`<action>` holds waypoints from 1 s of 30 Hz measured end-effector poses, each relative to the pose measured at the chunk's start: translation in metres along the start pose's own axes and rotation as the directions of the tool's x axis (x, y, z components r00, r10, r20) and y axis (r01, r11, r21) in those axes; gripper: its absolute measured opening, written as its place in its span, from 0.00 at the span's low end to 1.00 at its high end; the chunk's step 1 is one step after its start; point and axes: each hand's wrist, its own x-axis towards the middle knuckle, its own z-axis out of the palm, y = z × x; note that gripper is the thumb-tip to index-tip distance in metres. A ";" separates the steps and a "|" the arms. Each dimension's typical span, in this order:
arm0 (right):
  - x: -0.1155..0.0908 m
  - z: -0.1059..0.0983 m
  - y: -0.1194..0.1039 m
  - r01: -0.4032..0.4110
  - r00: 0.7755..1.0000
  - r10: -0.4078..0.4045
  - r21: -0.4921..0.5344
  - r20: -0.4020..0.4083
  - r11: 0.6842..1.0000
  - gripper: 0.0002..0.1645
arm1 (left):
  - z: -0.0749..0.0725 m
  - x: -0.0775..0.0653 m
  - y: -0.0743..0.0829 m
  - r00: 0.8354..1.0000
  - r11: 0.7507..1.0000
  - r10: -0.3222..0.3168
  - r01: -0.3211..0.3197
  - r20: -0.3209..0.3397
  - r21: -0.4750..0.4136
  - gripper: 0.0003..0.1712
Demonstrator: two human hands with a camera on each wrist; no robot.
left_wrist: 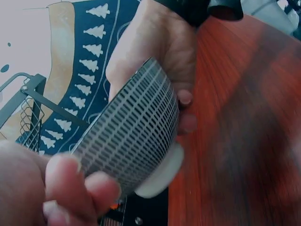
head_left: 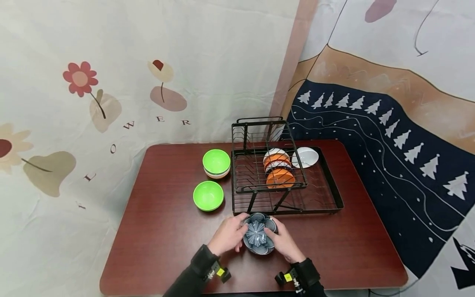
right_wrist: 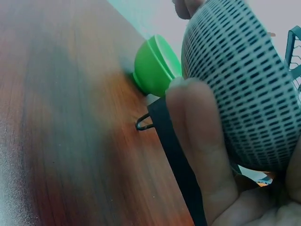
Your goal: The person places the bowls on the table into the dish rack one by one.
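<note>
A blue-grey bowl point(head_left: 257, 236) with a petal pattern inside is held between both hands near the rack's front edge. Its outside, seen in the left wrist view, carries a dark-and-pale checked pattern point(left_wrist: 134, 129) above a pale foot point(left_wrist: 162, 174). My left hand point(head_left: 229, 234) grips the bowl's left side, with the thumb over the rim. On the opposite side, my right hand point(head_left: 283, 240) holds it, thumb inside the rim and fingers against the outer wall. The right wrist view has those fingers point(right_wrist: 202, 127) against the checked wall point(right_wrist: 240, 80).
Behind the bowl stands a black two-tier wire dish rack point(head_left: 237, 187) on a tray point(head_left: 335, 194). Orange and white bowls point(head_left: 281, 178) lean in it, with a white dish point(head_left: 307, 157) at right. To the left sit a green bowl point(head_left: 208, 196) and a green-topped stack point(head_left: 216, 161).
</note>
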 end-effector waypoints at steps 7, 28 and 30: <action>-0.009 -0.039 0.003 0.071 0.989 -0.080 -0.078 -0.127 0.994 0.27 | -0.015 -0.008 -0.036 0.994 0.996 0.025 -0.034 0.109 0.079 0.29; -0.065 -0.199 0.013 0.079 0.864 -0.167 -0.198 -0.476 0.977 0.25 | -0.085 -0.050 -0.177 0.919 0.760 -0.052 0.291 -0.392 0.581 0.63; -0.063 -0.200 0.013 0.035 0.843 -0.170 -0.263 -0.510 0.964 0.24 | -0.085 -0.051 -0.178 0.919 0.761 -0.061 0.295 -0.389 0.578 0.63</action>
